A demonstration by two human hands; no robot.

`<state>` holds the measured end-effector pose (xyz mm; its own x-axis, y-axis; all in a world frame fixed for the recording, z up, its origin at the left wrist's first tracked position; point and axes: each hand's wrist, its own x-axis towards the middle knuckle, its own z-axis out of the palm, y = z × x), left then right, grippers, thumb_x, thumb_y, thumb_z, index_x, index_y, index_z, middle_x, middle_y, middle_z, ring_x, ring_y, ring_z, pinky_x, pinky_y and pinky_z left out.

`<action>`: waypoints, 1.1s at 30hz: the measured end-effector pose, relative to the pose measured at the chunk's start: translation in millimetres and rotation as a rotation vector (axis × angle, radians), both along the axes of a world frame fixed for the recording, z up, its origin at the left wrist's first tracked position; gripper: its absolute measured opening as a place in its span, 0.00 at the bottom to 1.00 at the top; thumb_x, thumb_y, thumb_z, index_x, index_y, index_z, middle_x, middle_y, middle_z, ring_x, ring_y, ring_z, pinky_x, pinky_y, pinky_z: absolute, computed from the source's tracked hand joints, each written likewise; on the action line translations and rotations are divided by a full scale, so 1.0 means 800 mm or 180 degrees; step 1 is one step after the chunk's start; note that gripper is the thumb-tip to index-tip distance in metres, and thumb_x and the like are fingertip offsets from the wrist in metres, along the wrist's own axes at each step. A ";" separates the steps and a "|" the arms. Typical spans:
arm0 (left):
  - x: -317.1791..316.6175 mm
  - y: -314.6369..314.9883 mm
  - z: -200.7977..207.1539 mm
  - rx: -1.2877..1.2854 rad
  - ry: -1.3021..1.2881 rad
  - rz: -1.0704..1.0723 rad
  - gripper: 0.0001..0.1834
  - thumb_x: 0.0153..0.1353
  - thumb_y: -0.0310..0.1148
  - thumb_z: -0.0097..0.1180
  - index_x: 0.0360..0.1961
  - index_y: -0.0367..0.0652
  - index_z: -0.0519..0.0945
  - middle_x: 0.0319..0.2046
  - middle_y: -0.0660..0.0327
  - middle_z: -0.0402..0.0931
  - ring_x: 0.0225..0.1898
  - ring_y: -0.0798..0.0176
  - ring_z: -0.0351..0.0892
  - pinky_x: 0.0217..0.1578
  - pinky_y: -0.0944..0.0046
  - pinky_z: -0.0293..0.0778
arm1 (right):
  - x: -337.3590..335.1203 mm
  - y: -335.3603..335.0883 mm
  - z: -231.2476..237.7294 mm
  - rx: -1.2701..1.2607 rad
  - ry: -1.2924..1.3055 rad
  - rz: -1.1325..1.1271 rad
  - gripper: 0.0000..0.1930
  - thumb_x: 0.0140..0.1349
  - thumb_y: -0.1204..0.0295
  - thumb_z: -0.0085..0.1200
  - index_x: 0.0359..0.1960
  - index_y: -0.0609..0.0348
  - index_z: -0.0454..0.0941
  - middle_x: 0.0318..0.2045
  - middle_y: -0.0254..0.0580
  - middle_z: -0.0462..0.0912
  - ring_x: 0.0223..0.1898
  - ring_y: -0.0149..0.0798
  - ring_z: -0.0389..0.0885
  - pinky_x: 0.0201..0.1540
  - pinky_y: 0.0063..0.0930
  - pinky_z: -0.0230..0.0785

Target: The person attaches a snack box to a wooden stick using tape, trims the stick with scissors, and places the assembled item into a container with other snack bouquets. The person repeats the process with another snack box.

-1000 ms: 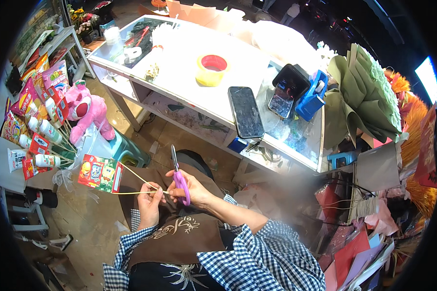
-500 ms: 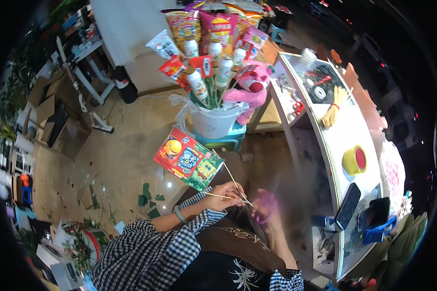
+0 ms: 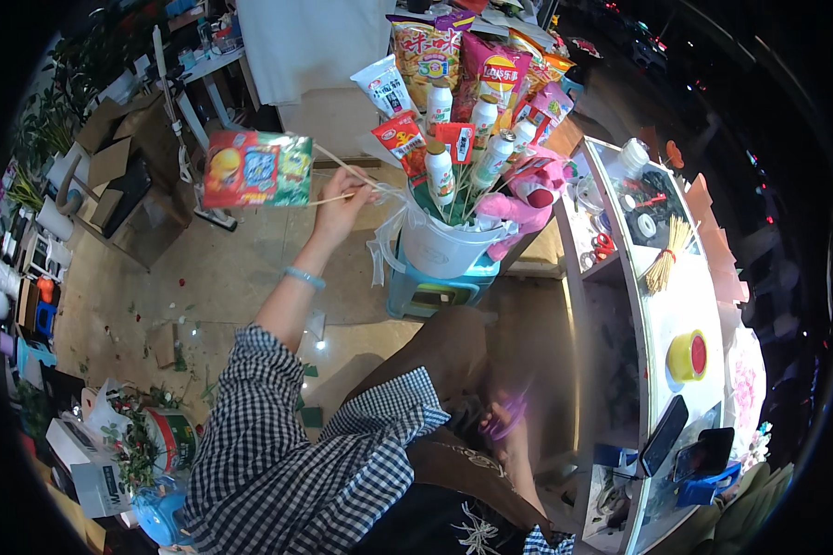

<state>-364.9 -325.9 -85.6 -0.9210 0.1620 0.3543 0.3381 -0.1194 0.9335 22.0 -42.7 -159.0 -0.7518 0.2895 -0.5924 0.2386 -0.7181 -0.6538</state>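
Observation:
My left hand (image 3: 342,208) is stretched forward, its fingers closed round two thin wooden sticks (image 3: 336,163). A red and green snack packet (image 3: 257,172) is fixed to the sticks and points left. The fingertips are close to the left side of a white bucket (image 3: 440,248), which holds snack bags, bottles (image 3: 441,172) on sticks and a pink plush toy (image 3: 528,199). Low by my lap, my right hand (image 3: 502,427) is closed round purple-handled scissors (image 3: 506,413); motion blurs them and their blades are hard to make out.
The bucket stands on a blue stool (image 3: 426,296). To the right runs a white counter (image 3: 662,319) with a bundle of sticks (image 3: 668,254), yellow tape (image 3: 687,356) and phones (image 3: 665,435). Cardboard boxes (image 3: 125,166) and green scraps (image 3: 312,416) are at left.
My left hand has moved forward and left from my lap, carrying the packet on its sticks towards the bucket's side. My right hand stays low with the scissors. The view has shifted.

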 end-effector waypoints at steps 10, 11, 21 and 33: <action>-0.082 0.064 -0.035 -0.0290 -0.0443 -0.0454 0.16 0.61 0.19 0.52 0.51 0.34 0.68 0.38 0.53 0.78 0.36 0.61 0.83 0.36 0.66 0.80 | 0.035 0.013 -0.034 -0.0054 -0.0155 -0.0181 0.20 0.57 0.79 0.57 0.52 0.58 0.67 0.29 0.41 0.76 0.28 0.37 0.78 0.30 0.33 0.75; -0.084 0.063 -0.034 -0.0139 -0.0517 -0.0578 0.16 0.61 0.19 0.52 0.51 0.34 0.68 0.38 0.53 0.79 0.36 0.61 0.82 0.36 0.66 0.80 | 0.037 0.015 -0.036 -0.0071 -0.0175 -0.0177 0.20 0.57 0.79 0.57 0.52 0.58 0.67 0.29 0.41 0.76 0.28 0.37 0.78 0.30 0.33 0.75; -0.061 0.080 -0.047 -0.0545 0.0166 -0.0017 0.09 0.58 0.19 0.54 0.41 0.33 0.77 0.34 0.57 0.82 0.35 0.65 0.80 0.38 0.63 0.76 | 0.035 0.017 -0.051 -0.0170 -0.0171 -0.0008 0.20 0.59 0.77 0.56 0.53 0.56 0.67 0.30 0.42 0.76 0.29 0.39 0.77 0.31 0.36 0.74; -0.028 0.113 -0.072 -0.0709 0.0393 0.1166 0.07 0.60 0.26 0.55 0.34 0.33 0.80 0.23 0.55 0.80 0.25 0.64 0.78 0.29 0.65 0.72 | 0.036 0.016 -0.047 -0.0307 -0.0258 -0.0262 0.19 0.57 0.80 0.57 0.50 0.58 0.68 0.29 0.43 0.77 0.27 0.39 0.77 0.29 0.34 0.75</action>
